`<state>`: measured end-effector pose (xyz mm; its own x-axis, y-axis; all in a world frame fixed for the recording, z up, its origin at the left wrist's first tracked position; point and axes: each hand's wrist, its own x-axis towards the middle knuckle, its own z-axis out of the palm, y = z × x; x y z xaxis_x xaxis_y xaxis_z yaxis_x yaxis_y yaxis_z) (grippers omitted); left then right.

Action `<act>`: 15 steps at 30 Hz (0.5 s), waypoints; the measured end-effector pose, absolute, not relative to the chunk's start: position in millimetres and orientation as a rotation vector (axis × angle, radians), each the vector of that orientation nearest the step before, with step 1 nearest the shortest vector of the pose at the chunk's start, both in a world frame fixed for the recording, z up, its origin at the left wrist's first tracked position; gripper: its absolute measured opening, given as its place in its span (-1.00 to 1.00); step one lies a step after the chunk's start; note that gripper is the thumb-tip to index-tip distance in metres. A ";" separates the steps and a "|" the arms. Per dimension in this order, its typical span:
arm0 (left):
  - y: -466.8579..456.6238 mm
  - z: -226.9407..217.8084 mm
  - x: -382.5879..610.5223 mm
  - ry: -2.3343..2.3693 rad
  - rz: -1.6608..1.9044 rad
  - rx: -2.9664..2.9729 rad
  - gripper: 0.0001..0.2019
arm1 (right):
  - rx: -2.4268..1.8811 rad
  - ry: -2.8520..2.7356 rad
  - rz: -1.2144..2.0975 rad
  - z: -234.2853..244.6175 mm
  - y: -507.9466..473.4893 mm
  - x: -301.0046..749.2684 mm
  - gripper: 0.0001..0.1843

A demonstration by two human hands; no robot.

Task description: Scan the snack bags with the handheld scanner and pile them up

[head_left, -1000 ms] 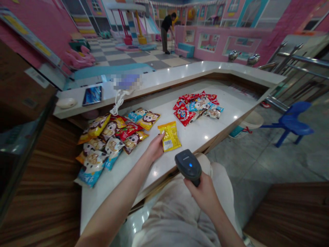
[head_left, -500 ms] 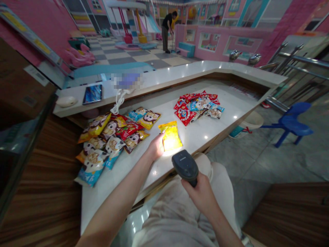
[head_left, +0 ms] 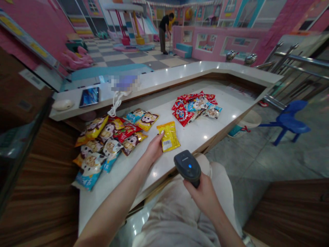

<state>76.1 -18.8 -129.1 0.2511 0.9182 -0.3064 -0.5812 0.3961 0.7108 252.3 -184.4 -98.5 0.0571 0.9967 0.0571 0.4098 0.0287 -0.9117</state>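
Yellow snack packet (head_left: 168, 136): lies flat on the white counter (head_left: 197, 133), barcode label up, near the front edge, with bare surface to its right and beyond it. Left hand (head_left: 154, 150): grips the packet's near-left edge, thumb on top; the fingers beneath are hidden. Right hand (head_left: 204, 195): closed around the grip of a dark handheld scanner (head_left: 187, 165), blue light lit, head just off the counter's front edge and apart from the packet; the handle is hidden in the fist. Monkey-print packets (head_left: 108, 140): overlapping heap just left of the packet, spreading toward the left edge. Red and blue packets (head_left: 196, 106): second heap, well apart toward the far corner; print too small to read. Raised ledge (head_left: 174, 73): bounds the far side; one item on it is blurred out.
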 end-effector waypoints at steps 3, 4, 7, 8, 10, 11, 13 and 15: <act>-6.7 -120.5 86.1 0.893 1.166 0.697 -0.63 | -1.521 -1.457 0.895 -99.2 -184.9 257.6 -0.89; 0.5 -116.1 90.3 0.932 1.197 0.783 -0.63 | -1.523 -1.452 0.888 -99.6 -185.0 259.1 -0.89; 30.9 -99.7 106.9 1.004 1.295 1.150 -0.59 | -1.522 -1.447 0.867 -100.8 -185.0 262.5 -0.87; 43.5 -93.8 114.1 1.012 1.320 1.313 -0.56 | -1.523 -1.445 0.865 -101.1 -185.0 263.3 -0.87; 70.5 -83.5 130.9 1.032 1.347 1.687 -0.52 | -1.530 -1.437 0.872 -101.4 -184.7 264.9 -0.86; 84.2 -79.7 140.4 1.048 1.345 1.858 -0.50 | -1.538 -1.432 0.878 -101.3 -184.5 265.9 -0.85; 109.7 -76.0 160.0 1.105 1.307 2.082 -0.46 | -1.560 -1.427 0.878 -100.7 -184.1 268.4 -0.85; 129.7 -77.1 177.8 1.186 1.188 2.214 -0.40 | -1.577 -1.430 0.863 -99.6 -183.7 271.6 -0.85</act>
